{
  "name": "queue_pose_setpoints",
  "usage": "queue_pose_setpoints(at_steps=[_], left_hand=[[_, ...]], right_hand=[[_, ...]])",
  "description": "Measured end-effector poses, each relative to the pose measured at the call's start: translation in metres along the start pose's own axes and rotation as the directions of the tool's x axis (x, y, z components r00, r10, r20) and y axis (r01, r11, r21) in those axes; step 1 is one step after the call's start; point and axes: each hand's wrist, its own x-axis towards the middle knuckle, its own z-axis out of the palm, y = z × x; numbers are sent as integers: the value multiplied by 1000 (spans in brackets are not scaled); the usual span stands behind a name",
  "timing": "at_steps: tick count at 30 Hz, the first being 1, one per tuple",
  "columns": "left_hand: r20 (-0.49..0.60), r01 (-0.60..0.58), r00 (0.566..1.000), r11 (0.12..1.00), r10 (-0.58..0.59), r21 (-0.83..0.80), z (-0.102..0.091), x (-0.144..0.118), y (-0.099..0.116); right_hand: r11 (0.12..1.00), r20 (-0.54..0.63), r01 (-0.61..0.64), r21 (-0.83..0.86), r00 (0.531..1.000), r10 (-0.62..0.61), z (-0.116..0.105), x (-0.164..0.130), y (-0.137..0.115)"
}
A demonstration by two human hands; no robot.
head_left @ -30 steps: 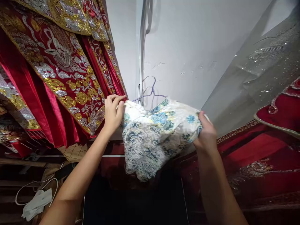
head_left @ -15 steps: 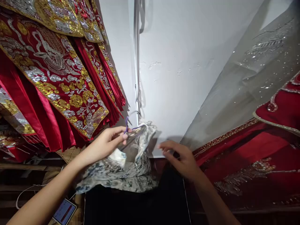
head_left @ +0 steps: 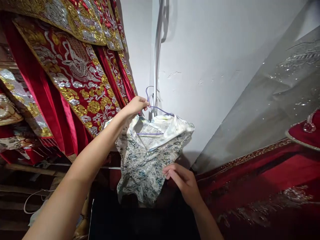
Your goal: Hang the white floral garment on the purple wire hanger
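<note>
One patterned top (head_left: 145, 173) on a purple hanger (head_left: 162, 110), two hands at work

The left hand (head_left: 138, 105) reaches up and forward, its grip closed on the hanger just below the hook, with the thumb and fingers pinched together there. The hook rises above that hand, close to a pale upright strip (head_left: 157, 50) on the white wall (head_left: 205, 43). The top hangs in the middle of the view, below the left hand; one hanger shoulder runs to its right shoulder as seen here, and the hanger's lower bar shows through the open neckline. Its upper part looks pale, while the body carries a dense grey-green and blue print.

The right hand (head_left: 183, 181) is at the lower right edge of the top, fingers curled toward the thumb; whether its grip has any cloth pinched cannot be told.

To the left hangs a red costume (head_left: 92, 93) with gold and silver embroidery. To the right are a sheer grey fabric (head_left: 265, 100) with sparkling specks and a beaded red garment (head_left: 287, 170). A white cable (head_left: 27, 203) loops at the lower left.
</note>
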Motion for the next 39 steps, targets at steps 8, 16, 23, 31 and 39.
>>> queue_pose_setpoints(at_steps=[8,16,23,31,39], left_hand=[[69,-142,989,967,130,213,28,-32,-9],[-64,-319,919,829,389,458,40,-45,-35],[-645,-97,761,995,65,-14,142,-187,-124],[-214,178,930,875,-299,-450,224,-243,-153],[-230,124,953,945,-199,-303,215,-239,-159]], right_hand=[[823,-2,-525,-216,843,538,21,28,65],[671,-213,-668,-322,742,636,50,100,124],[854,-294,-516,-60,827,479,72,40,142],[937,-190,-331,107,919,346,91,14,115],[933,-155,-323,158,925,346,45,84,47]])
